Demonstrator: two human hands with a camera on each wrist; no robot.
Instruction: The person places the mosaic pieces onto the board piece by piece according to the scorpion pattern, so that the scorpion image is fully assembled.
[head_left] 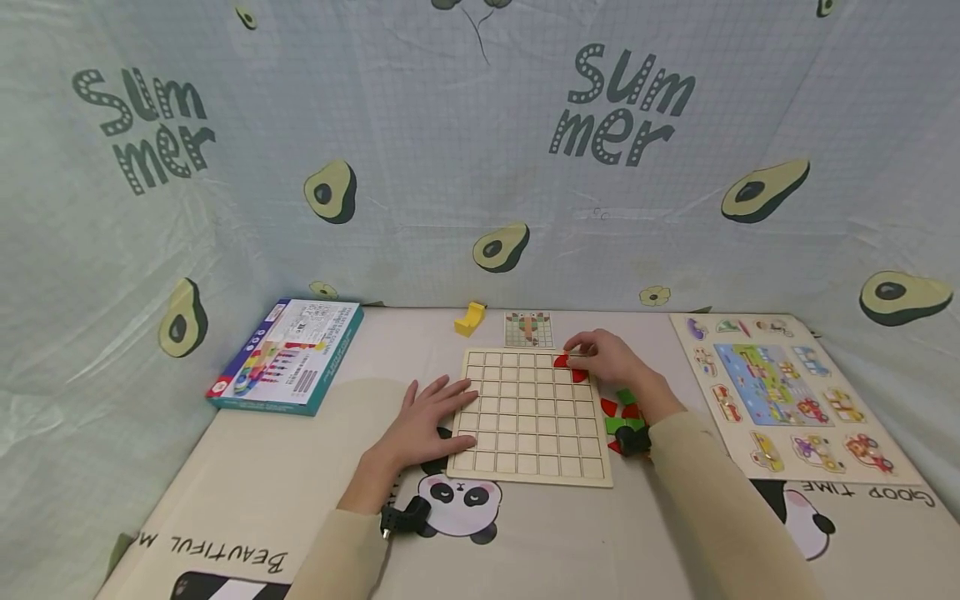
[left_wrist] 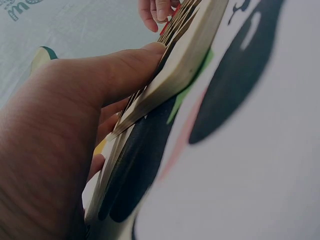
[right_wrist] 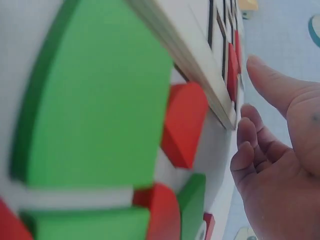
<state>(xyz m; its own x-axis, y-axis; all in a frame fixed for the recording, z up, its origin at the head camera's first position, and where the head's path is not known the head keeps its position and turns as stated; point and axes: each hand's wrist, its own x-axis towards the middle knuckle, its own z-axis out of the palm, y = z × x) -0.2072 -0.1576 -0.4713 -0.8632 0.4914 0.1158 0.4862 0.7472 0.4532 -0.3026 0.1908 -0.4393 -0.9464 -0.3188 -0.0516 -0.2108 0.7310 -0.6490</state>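
Observation:
A wooden grid board [head_left: 528, 417] lies flat on the table. My left hand [head_left: 431, 419] rests on its left edge with fingers spread; the left wrist view shows the thumb [left_wrist: 132, 67] pressing on the rim. At the board's far right corner, my right hand [head_left: 609, 360] is beside two red curved pieces, one red piece [head_left: 560, 361] farther left and another red piece [head_left: 580, 376] nearer me. In the right wrist view the thumb [right_wrist: 270, 80] and curved fingers [right_wrist: 250, 135] stand apart, with nothing visible between them. Part of the nearer red piece is hidden in the head view.
Loose green pieces [head_left: 619, 424] and red pieces [head_left: 609, 407] lie right of the board. A pattern card [head_left: 528, 341] and a yellow block [head_left: 470, 319] are behind it. A boxed toy [head_left: 288, 357] lies at left, a picture puzzle [head_left: 750, 442] at right.

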